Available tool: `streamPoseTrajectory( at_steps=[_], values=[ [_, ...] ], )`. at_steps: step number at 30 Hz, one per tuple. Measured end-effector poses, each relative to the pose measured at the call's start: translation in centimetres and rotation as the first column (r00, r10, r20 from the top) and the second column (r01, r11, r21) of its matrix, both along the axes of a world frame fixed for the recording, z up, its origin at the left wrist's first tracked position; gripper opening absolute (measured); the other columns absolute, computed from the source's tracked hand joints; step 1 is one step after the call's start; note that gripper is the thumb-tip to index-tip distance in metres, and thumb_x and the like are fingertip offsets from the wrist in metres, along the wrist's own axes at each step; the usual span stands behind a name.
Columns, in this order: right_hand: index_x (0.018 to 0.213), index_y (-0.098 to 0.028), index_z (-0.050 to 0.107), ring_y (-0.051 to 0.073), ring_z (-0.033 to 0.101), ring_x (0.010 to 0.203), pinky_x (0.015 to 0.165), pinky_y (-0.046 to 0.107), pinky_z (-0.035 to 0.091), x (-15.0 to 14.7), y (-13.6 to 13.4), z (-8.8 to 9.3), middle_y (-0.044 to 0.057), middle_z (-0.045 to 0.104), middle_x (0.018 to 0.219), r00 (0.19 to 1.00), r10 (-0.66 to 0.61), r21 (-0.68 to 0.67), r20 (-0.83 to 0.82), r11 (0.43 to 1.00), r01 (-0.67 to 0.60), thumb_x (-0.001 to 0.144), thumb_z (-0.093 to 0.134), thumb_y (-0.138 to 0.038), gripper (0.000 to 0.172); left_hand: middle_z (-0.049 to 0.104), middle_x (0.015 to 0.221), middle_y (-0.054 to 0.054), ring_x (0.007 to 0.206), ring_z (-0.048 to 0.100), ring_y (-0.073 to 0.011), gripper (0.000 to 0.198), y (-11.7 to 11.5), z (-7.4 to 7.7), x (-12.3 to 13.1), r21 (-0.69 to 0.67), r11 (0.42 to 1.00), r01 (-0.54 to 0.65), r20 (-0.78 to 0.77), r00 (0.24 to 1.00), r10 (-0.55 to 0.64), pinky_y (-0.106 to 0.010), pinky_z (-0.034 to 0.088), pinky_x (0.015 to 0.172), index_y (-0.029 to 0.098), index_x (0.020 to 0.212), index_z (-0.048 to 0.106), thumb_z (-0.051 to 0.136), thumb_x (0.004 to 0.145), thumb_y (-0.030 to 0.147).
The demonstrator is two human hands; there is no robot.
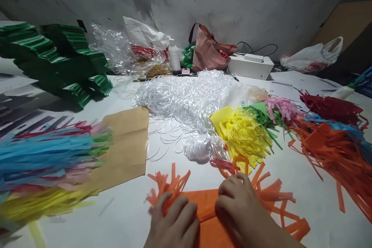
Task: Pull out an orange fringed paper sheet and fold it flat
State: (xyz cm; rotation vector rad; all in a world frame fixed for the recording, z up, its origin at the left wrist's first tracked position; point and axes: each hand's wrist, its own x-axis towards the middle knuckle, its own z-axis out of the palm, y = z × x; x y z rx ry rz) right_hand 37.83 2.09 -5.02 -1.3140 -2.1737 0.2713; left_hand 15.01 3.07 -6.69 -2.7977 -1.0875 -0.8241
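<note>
Orange tissue paper (207,198) with fringed ends on both sides lies at the bottom middle of the white table. My left hand (176,221) rests on its left part, fingers bent and a little apart, pressing the paper by the left fringe. On the right part, my right hand (240,201) has its fingers curled together, gripping the paper at the fold. Orange strips spread out beyond the right hand. A yellow fringed bundle (244,135) and a roll of white string (200,146) lie just past the hands.
Tangled white string (186,93) fills the middle. Blue, pink and yellow strips (49,151) lie left on brown paper (130,143), below green folded paper (64,58). Orange strips (334,151) and dark red ones (331,106) are right. A bottle (174,56) and bag (209,50) stand behind.
</note>
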Motion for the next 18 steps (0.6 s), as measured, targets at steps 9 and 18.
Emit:
streamPoseTrajectory(
  at_steps=[9,18],
  values=[
    [0.071,-0.021,0.058,0.022,0.048,0.074,0.113,0.049,0.022,-1.2,-0.6,-1.2,0.001,0.055,0.070,0.900,-0.002,0.410,0.436,0.891,-0.196,0.086,0.053,-0.008,0.021,0.062,0.069,0.003,0.072,0.057,-0.0179,0.023,1.4,-0.5,1.8,0.005,0.999,-0.043,0.101,0.994,0.042,-0.042,0.040,0.089,0.021,0.066,0.056,0.053,0.080,0.004],
    [0.070,-0.020,0.055,0.018,0.052,0.070,0.104,0.039,0.030,-1.1,2.6,0.1,-0.001,0.058,0.067,0.944,-0.017,0.540,0.329,0.824,-0.173,0.089,0.047,-0.005,0.026,0.076,0.092,0.004,0.091,0.069,-0.0139,0.031,1.4,0.6,0.8,0.254,0.923,0.290,-0.023,0.956,-0.294,-0.030,0.042,0.107,0.024,0.087,0.065,0.040,0.106,0.021]
  ],
)
